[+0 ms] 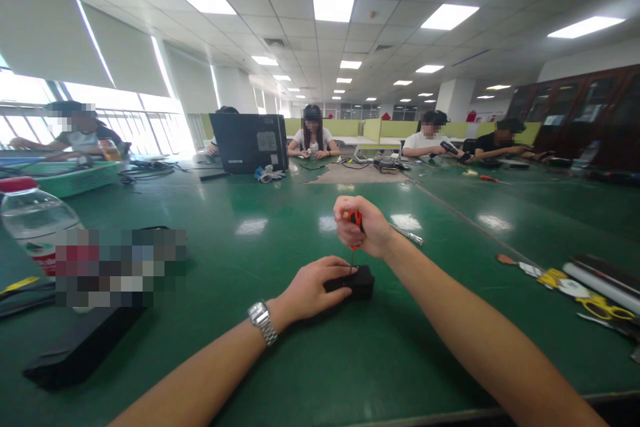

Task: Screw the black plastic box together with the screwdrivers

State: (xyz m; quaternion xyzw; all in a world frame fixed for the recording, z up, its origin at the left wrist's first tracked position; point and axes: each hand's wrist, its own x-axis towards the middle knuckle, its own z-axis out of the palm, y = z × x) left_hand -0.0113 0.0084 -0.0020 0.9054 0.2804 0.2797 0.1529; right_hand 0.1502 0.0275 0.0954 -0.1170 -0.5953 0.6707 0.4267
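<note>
My right hand [364, 225] is wrapped in a fist around the red and black handle of a screwdriver [355, 218]. Its thin shaft points straight down, with the tip at the top of a small black box [364, 282]. What the tip meets there is too small to make out. My left hand [316, 287], with a metal watch [263, 321] on the wrist, grips the box from the left, its fingers along the far side and top and the thumb on the near side. The box rests on the green table [300, 373].
At left are a water bottle [37, 220], a long black object [85, 340] and a green basket [80, 177]. Yellow-handled scissors [603, 308] lie at right, near a metal tool [407, 234]. A black computer case [249, 141] and gloves [269, 174] stand farther back, where several people sit.
</note>
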